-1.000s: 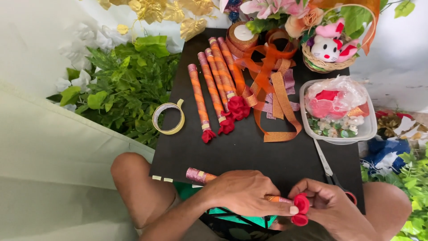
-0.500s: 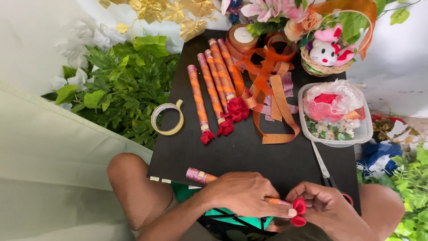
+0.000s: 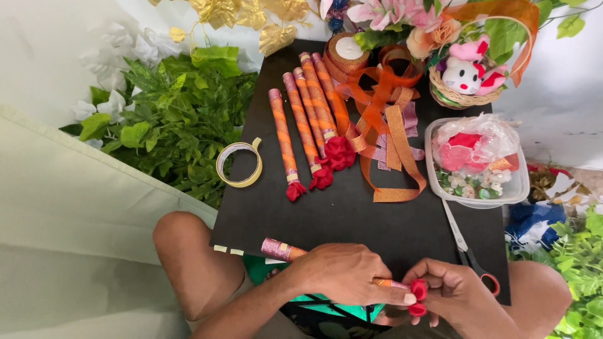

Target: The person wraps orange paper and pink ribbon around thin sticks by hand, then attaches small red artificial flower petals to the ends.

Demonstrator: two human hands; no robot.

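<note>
The left hand is closed around an orange wrapped stick that lies across the near edge of the black board, at about 6 o'clock in the view. The stick's pink end pokes out toward 9 o'clock; its other end runs under the fingers toward 3 o'clock. The right hand pinches a small red flower at that end of the stick, thumb and fingers tight on it, touching the left hand's fingertips.

Just beside the right hand, toward 1 o'clock, a pair of scissors lies on the board, its blades pointing at a clear plastic tub of red and green bits. At 12 o'clock from the hands, a row of finished sticks with red flower tips lies near a tangle of orange ribbon. A roll of tape sits at the board's edge, about 10 o'clock. A wicker basket holding a plush toy stands at 1 o'clock, far back.
</note>
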